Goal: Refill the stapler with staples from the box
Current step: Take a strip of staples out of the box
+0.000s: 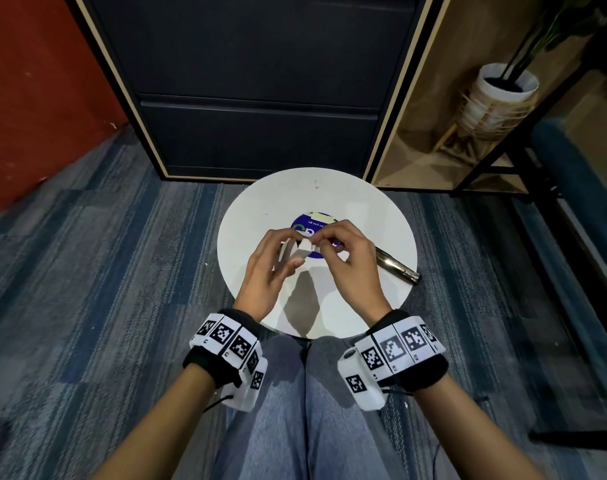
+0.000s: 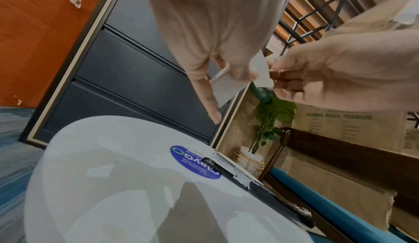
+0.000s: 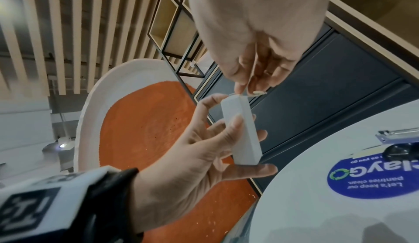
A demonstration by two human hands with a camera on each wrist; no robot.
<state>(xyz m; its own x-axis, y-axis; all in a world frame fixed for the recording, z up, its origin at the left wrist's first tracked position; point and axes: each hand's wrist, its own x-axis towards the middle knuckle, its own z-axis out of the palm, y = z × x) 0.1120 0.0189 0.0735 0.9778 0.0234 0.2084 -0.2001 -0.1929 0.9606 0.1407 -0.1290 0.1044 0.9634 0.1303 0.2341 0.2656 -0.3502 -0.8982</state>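
Note:
A small white staple box (image 1: pixel 296 250) is held above the round white table (image 1: pixel 315 195). My left hand (image 1: pixel 277 265) grips the box from the side, thumb and fingers curled round it (image 3: pixel 242 130). The right hand (image 1: pixel 329 242) pinches the flap at the box's upper end (image 3: pixel 240 93); in the left wrist view the box (image 2: pixel 226 87) sits between both hands. Whether the box is open I cannot tell. The stapler (image 1: pixel 397 266) lies swung open on the table at the right, partly hidden under my right hand, its metal channel showing (image 2: pixel 235 171).
A blue round sticker (image 1: pixel 312 225) marks the table's middle. A dark drawer cabinet (image 1: pixel 257 98) stands just behind the table. A potted plant (image 1: pixel 499 95) and a black metal shelf frame are at the right. My knees are under the table's near edge.

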